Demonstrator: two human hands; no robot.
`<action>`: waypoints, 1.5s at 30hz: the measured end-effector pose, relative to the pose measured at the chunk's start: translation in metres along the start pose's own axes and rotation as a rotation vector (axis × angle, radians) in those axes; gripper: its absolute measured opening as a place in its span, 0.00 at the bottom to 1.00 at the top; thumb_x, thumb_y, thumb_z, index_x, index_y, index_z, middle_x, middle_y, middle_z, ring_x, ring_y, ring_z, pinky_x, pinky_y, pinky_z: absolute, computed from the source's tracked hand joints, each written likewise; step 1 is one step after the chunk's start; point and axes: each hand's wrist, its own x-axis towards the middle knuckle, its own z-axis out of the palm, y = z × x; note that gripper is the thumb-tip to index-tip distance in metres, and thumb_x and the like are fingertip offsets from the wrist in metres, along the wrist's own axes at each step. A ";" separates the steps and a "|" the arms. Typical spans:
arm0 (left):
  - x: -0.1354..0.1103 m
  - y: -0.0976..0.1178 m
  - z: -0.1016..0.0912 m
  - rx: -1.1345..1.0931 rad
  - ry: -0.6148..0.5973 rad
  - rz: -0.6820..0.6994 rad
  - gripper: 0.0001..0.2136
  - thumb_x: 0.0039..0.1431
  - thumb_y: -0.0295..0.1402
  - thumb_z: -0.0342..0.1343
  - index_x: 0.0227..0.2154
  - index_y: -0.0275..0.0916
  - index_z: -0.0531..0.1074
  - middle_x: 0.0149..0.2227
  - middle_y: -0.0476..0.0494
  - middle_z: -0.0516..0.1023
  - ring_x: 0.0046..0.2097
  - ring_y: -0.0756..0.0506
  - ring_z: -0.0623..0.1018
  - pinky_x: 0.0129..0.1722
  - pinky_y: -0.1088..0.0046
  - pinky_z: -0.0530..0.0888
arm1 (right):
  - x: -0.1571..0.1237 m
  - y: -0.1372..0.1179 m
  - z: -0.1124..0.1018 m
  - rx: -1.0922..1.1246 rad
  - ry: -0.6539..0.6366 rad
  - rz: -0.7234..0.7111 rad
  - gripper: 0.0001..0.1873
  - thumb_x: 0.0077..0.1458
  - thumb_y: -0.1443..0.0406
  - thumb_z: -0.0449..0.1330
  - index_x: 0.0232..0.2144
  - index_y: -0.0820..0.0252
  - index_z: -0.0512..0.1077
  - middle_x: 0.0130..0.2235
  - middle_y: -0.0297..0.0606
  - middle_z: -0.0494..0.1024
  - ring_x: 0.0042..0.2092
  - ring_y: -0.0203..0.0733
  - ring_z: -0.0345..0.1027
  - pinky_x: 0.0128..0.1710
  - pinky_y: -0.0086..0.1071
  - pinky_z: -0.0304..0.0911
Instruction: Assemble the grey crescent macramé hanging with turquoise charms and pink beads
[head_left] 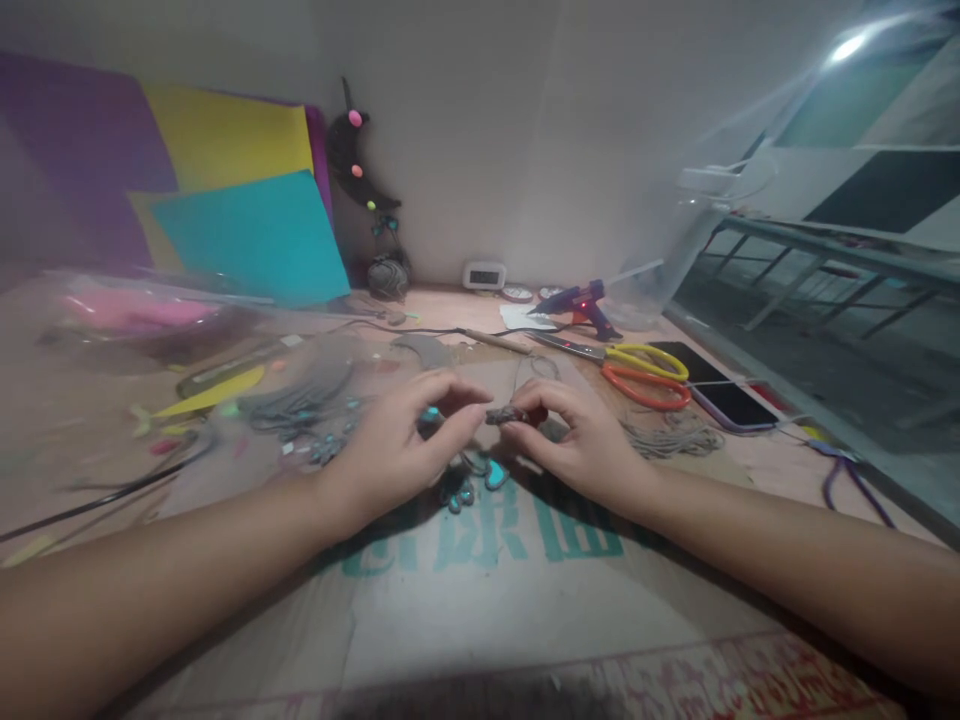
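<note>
Near the middle of the mat, my right hand [581, 430] pinches a small dark, cord-wrapped piece [506, 414] between thumb and fingers. My left hand [412, 430] is curled, its thumb and index fingertips close together at the left end of that same piece. Just below hang or lie a turquoise heart-shaped piece [493, 474] with a dark edge and small turquoise drops [460, 496]; whether they join the held piece cannot be made out. More turquoise bits show partly behind my left hand.
Scissors [645, 375] with yellow and orange handles, a phone [735, 405] and a grey cord bundle [675, 438] lie on the right. Behind stand a glue gun [574, 302] and a small clock [484, 275]. Loose grey cords [300, 400] spread on the left.
</note>
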 end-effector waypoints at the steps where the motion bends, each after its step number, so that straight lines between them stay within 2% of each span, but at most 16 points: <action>1: 0.000 0.000 0.000 -0.027 -0.002 -0.036 0.10 0.65 0.37 0.51 0.40 0.40 0.74 0.37 0.47 0.79 0.39 0.46 0.78 0.42 0.70 0.72 | 0.000 0.000 0.000 -0.008 0.005 -0.016 0.06 0.58 0.66 0.60 0.29 0.59 0.68 0.29 0.35 0.72 0.32 0.36 0.65 0.33 0.31 0.62; 5: 0.000 -0.006 0.001 -0.049 0.043 -0.127 0.10 0.66 0.37 0.50 0.40 0.40 0.75 0.37 0.47 0.79 0.37 0.47 0.78 0.42 0.69 0.72 | 0.000 0.000 0.001 -0.028 0.004 -0.040 0.06 0.58 0.67 0.60 0.28 0.59 0.68 0.29 0.35 0.73 0.32 0.36 0.65 0.33 0.31 0.62; 11: 0.004 -0.006 0.001 -0.054 0.062 -0.166 0.07 0.62 0.36 0.56 0.37 0.42 0.77 0.33 0.50 0.79 0.35 0.48 0.77 0.41 0.70 0.72 | 0.000 0.000 0.001 -0.008 0.001 0.018 0.06 0.58 0.66 0.59 0.29 0.59 0.68 0.29 0.35 0.73 0.32 0.36 0.66 0.32 0.31 0.62; 16: 0.004 -0.007 0.003 -0.068 0.102 -0.131 0.02 0.58 0.31 0.57 0.34 0.40 0.73 0.35 0.49 0.78 0.40 0.47 0.77 0.43 0.70 0.71 | -0.001 0.001 0.001 -0.012 -0.001 0.039 0.06 0.58 0.65 0.59 0.29 0.59 0.68 0.29 0.34 0.73 0.32 0.36 0.66 0.33 0.31 0.62; 20: 0.003 -0.012 0.004 -0.042 0.108 -0.088 0.05 0.57 0.26 0.55 0.36 0.41 0.70 0.37 0.50 0.75 0.43 0.48 0.75 0.46 0.70 0.69 | -0.001 0.001 0.001 -0.008 -0.008 0.049 0.06 0.58 0.65 0.60 0.29 0.59 0.68 0.29 0.35 0.72 0.32 0.36 0.66 0.32 0.31 0.62; 26: 0.001 -0.012 0.003 -0.118 0.082 -0.124 0.04 0.63 0.30 0.50 0.38 0.41 0.68 0.35 0.51 0.72 0.36 0.49 0.73 0.35 0.72 0.69 | 0.001 0.000 0.001 -0.014 -0.016 0.048 0.06 0.58 0.65 0.59 0.29 0.59 0.68 0.29 0.34 0.72 0.31 0.35 0.66 0.32 0.30 0.62; 29: -0.002 -0.010 0.003 -0.123 0.035 -0.100 0.05 0.65 0.30 0.48 0.40 0.41 0.68 0.37 0.50 0.73 0.35 0.50 0.74 0.32 0.73 0.68 | 0.000 0.000 0.002 -0.017 -0.019 0.050 0.06 0.58 0.65 0.59 0.29 0.59 0.68 0.28 0.34 0.72 0.30 0.35 0.66 0.31 0.30 0.62; 32: -0.002 -0.010 0.004 -0.129 0.017 -0.104 0.07 0.67 0.32 0.46 0.43 0.41 0.68 0.39 0.48 0.75 0.38 0.48 0.76 0.34 0.71 0.69 | 0.000 0.000 0.002 -0.022 -0.014 0.049 0.06 0.58 0.65 0.59 0.29 0.59 0.68 0.29 0.34 0.72 0.31 0.36 0.66 0.32 0.30 0.62; 36: 0.001 -0.011 0.004 -0.054 0.064 -0.102 0.07 0.63 0.36 0.55 0.41 0.41 0.70 0.38 0.48 0.76 0.41 0.47 0.76 0.40 0.69 0.70 | 0.000 0.000 0.002 -0.016 -0.023 0.048 0.06 0.58 0.65 0.59 0.29 0.59 0.68 0.29 0.34 0.72 0.31 0.36 0.66 0.32 0.31 0.62; 38: 0.003 -0.011 0.004 -0.014 0.085 -0.081 0.06 0.61 0.34 0.57 0.39 0.40 0.70 0.38 0.49 0.76 0.43 0.47 0.75 0.44 0.69 0.70 | 0.001 0.000 0.001 -0.017 -0.027 0.052 0.06 0.58 0.65 0.59 0.29 0.59 0.69 0.29 0.34 0.72 0.31 0.36 0.66 0.32 0.31 0.62; 45: 0.001 -0.011 0.004 0.009 0.067 -0.052 0.05 0.59 0.28 0.53 0.39 0.41 0.68 0.39 0.47 0.75 0.44 0.46 0.75 0.47 0.67 0.69 | 0.001 -0.001 0.002 -0.020 -0.038 0.066 0.06 0.58 0.65 0.59 0.29 0.59 0.68 0.29 0.34 0.73 0.31 0.36 0.66 0.32 0.31 0.62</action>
